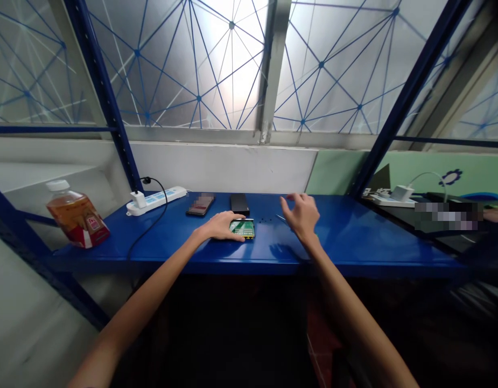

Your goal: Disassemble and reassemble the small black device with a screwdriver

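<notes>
My left hand (222, 226) grips a green circuit board (244, 229) at its left end, thumb on the near edge and fingers on the far edge. The board rests on or just above the blue table, with part of it hidden under the hand. Raised over the table to the right, my right hand (303, 214) has its thumb apart from its bent fingers, and nothing shows between them. Just left of it lies a thin metal tool (280, 217), too small to name. Several tiny dark pieces, perhaps screws, (266, 220) lie between the board and that tool.
Behind the board lies a black rectangular case (239, 203), with a phone (201, 205) to its left. A white power strip (158, 200) with a black cable stands further left, near a drink bottle (79, 215). Blue rack posts (388, 108) frame the blue table (353, 231).
</notes>
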The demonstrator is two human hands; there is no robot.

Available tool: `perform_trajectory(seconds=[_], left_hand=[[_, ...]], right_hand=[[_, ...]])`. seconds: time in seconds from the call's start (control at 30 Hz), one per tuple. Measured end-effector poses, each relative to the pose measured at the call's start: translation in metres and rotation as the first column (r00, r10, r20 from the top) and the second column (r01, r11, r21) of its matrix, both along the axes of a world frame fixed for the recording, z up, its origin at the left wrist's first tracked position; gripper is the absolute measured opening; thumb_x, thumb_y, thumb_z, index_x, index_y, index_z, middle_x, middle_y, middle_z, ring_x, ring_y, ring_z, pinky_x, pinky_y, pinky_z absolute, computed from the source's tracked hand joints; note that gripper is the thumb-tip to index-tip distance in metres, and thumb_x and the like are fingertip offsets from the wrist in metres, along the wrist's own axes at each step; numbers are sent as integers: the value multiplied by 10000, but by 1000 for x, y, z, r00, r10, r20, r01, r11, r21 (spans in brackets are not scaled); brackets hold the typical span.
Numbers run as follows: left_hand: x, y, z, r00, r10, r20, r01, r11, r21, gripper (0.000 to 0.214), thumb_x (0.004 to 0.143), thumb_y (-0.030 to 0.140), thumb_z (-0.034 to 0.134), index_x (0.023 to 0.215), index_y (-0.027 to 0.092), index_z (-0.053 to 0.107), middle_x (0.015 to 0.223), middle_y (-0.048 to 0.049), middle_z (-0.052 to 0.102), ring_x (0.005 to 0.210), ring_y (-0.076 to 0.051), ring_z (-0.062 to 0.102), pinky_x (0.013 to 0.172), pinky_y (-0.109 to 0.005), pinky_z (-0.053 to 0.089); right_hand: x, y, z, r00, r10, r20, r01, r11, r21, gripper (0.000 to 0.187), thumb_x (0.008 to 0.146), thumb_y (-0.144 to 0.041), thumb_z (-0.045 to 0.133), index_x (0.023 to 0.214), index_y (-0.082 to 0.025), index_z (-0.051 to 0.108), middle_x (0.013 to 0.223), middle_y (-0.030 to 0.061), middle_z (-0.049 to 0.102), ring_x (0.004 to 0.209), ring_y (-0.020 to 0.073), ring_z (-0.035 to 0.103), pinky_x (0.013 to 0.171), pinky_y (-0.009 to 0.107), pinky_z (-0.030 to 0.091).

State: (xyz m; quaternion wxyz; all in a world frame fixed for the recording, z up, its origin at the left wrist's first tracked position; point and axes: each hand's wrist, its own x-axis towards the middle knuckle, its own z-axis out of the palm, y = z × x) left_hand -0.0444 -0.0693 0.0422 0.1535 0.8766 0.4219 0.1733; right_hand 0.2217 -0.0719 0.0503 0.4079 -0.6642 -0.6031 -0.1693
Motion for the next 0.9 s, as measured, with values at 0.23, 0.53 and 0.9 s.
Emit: perform_trajectory(seconds=[0.23, 0.53, 0.9], left_hand=[[1, -2, 2, 1000, -28, 2, 28, 998, -52, 804, 737, 697, 655, 1407, 266, 541, 1321, -140, 585, 1166, -351, 540, 890, -367, 418], [-31, 3, -6, 989, -23, 148, 25, 1000, -10, 680, 780, 629, 660, 1331, 234, 609, 1330, -112, 610, 1194, -312, 559, 944, -362, 440], [-26, 16, -16, 958, 105, 266, -118, 992, 34, 543, 967, 533, 346, 1007, 187, 763, 1040, -53, 755, 1010, -245, 675, 907, -306, 463]], right_hand=[[77, -45, -37, 993, 28, -118, -48, 985, -168, 637, 774, -681, 573, 1217, -222, 564, 990, 74, 670, 892, 255, 612, 638, 296, 388], [77, -46, -43, 990, 58, 126, -9, 934, -356, 318, 840, -494, 561, 881, -209, 695, 919, 89, 677, 848, 232, 619, 584, 280, 368], [16, 26, 9, 524, 610, -595, -385, 792, 474, 430, 726, -552, 717, 864, -155, 625, 715, 34, 667, 526, 139, 627, 390, 207, 396]])
